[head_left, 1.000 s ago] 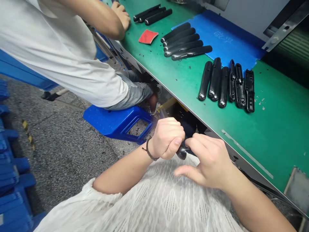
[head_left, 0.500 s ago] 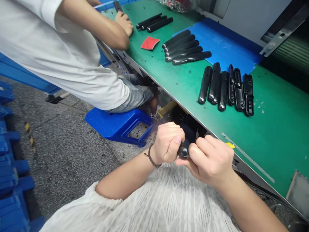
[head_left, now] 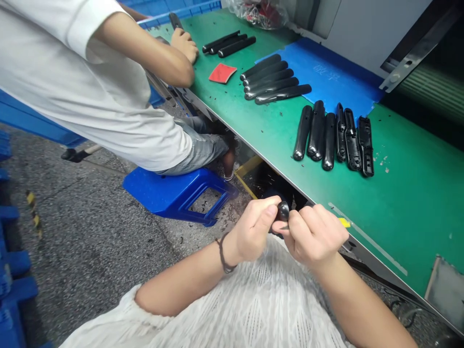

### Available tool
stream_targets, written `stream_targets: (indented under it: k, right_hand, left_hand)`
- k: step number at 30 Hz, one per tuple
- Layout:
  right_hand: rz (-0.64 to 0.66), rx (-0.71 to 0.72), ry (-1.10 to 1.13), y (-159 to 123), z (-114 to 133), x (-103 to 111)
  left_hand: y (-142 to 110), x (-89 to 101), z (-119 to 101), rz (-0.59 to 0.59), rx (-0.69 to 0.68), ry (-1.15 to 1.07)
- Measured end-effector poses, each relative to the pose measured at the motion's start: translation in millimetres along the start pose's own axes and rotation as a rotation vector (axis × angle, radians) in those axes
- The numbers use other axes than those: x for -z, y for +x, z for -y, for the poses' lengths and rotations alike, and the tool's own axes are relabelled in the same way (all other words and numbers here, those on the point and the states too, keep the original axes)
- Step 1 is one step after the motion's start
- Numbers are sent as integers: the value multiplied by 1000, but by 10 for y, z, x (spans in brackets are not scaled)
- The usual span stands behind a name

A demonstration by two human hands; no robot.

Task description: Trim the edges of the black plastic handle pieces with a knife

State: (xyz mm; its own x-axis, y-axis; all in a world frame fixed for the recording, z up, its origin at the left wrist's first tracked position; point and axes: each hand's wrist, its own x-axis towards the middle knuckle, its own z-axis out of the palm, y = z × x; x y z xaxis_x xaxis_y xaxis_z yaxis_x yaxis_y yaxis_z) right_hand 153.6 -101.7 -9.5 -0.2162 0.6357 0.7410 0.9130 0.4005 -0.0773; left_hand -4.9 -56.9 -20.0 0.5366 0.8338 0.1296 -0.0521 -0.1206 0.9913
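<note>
Left hand [head_left: 253, 229]: fingers curled, thumb pressed to the held piece.
Right hand [head_left: 313, 237]: fingertips pinching the same piece from the opposite side.
Held piece: glossy black plastic handle [head_left: 283, 211], between both hands, just off the green-topped desk [head_left: 409, 217].
Change: rounded end now tipped upward, above the fingers.

The green table [head_left: 409, 217] carries black plastic handles [head_left: 282, 94] in neat rows, five partly on a blue mat [head_left: 340, 79], six beside it, near a small red pad [head_left: 222, 73].
</note>
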Motion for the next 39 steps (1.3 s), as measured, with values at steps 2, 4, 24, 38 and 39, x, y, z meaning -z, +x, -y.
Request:
stream_targets:
  k: [2, 4, 24, 38, 39]
  right_hand:
    - [8, -88, 138, 10, -22, -8]
    - [27, -135, 304, 23, -56, 6]
    - [198, -6, -1, 345, -248, 160]
    - [185, -174, 255, 313, -158, 140]
    - [219, -193, 286, 338, -161, 164]
  left_hand:
    - [0, 7, 6, 113, 93, -189]
    - [6, 10, 39, 143, 188, -338]
    - [27, -4, -2, 9, 115, -164]
    - [30, -28, -12, 41, 136, -241]
    - [23, -23, -10, 50, 139, -236]
